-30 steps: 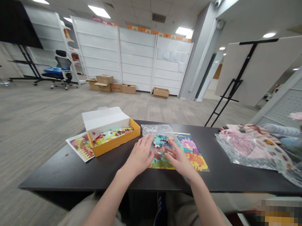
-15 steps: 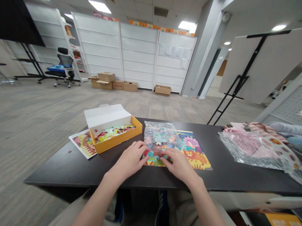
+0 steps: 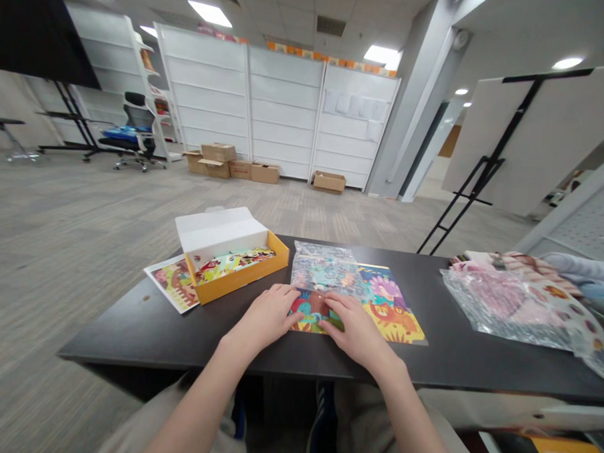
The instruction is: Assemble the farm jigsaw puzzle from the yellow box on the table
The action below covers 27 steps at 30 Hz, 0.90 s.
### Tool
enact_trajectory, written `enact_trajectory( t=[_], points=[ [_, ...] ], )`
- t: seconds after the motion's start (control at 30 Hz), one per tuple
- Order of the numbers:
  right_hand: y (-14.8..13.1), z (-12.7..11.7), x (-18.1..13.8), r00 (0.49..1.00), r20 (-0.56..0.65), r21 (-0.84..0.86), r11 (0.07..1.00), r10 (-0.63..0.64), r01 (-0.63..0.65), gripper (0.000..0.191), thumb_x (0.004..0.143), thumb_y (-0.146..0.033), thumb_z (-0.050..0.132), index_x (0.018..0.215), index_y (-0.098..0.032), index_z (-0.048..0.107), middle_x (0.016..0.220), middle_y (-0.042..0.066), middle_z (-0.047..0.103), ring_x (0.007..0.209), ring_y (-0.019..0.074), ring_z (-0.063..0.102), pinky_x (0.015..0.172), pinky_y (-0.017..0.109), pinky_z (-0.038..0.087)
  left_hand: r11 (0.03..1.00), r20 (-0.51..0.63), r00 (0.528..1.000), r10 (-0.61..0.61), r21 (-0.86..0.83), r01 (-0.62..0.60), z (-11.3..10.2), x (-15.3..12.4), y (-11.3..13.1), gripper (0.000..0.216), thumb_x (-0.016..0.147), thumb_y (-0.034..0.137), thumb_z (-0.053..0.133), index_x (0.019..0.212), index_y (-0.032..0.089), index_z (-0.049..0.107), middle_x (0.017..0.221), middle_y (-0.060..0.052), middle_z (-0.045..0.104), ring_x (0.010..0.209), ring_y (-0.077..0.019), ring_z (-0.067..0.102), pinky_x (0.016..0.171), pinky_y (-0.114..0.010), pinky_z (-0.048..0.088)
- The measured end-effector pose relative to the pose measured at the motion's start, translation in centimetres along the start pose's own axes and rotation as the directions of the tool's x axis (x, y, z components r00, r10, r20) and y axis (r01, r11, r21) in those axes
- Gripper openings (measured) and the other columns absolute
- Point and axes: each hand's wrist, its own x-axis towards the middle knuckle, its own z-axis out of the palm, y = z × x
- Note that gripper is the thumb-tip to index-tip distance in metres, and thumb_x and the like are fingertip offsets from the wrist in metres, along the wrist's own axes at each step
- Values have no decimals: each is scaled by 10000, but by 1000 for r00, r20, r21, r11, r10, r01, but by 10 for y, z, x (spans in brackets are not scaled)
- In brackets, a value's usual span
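Note:
A colourful picture sheet [image 3: 403, 319] with cartoon animals lies on the dark table. On its far left part rests a clear, crinkled plastic bag [image 3: 325, 271]. My left hand [image 3: 273, 310] is over the sheet's left edge, fingertips at the bag's near edge and thumb apart on the sheet. From the right, my right hand [image 3: 355, 325] reaches the same edge, its fingers stretched forward and its thumb apart. Both hands appear to press down rather than grip. To the left stands an open yellow box [image 3: 242, 277] with colourful printed pieces inside.
Partly under the box lies a printed picture card [image 3: 174, 284]. Plastic-wrapped pink items [image 3: 509, 296] and rolled fabrics are piled at the right of the black table [image 3: 217, 346]. Beyond stand an easel board [image 3: 531, 136], cardboard boxes [image 3: 219, 159] and an office chair [image 3: 136, 129].
The plastic bag's near edge has moved away from me, baring more of the sheet between my hands. My hands stay nearly in place. The view has shifted slightly.

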Motion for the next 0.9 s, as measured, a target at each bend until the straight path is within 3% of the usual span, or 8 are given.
enact_trajectory(
  t=[0.13,0.33,0.6,0.9],
  points=[
    [-6,-1,3,1000,22,17,1000,15,-15,237,900,-251,672,1128,-190,689,1271,121,672,1187,275,611,1041,441,486,999,42,999,-7,50,5,-5,3,5,267,977,345,578,1176,178,639,1212,-117,679,1134,-275,619,952,-377,495],
    [-6,1,8,999,20,-31,999,39,-39,309,894,-291,683,1177,-166,676,1312,147,639,1237,298,566,1069,461,456,983,81,997,8,181,-23,-8,4,18,182,988,272,554,1106,156,629,1079,-108,693,1031,-280,643,862,-380,521],
    [-9,-5,17,996,78,-17,999,45,-44,252,888,-299,682,1122,-204,667,1107,88,682,1082,248,606,974,385,479,979,35,999,27,199,-34,0,-1,21,237,1018,207,449,1191,150,600,1143,-134,677,1082,-283,624,907,-400,520],
    [-27,-2,17,986,130,-180,980,109,-85,457,915,-278,545,1371,-248,569,1218,124,569,1129,283,521,992,426,406,988,-20,1000,12,156,-8,6,-3,17,356,1033,229,427,1362,129,519,1290,-148,644,1159,-271,603,1011,-414,491]
  ],
)
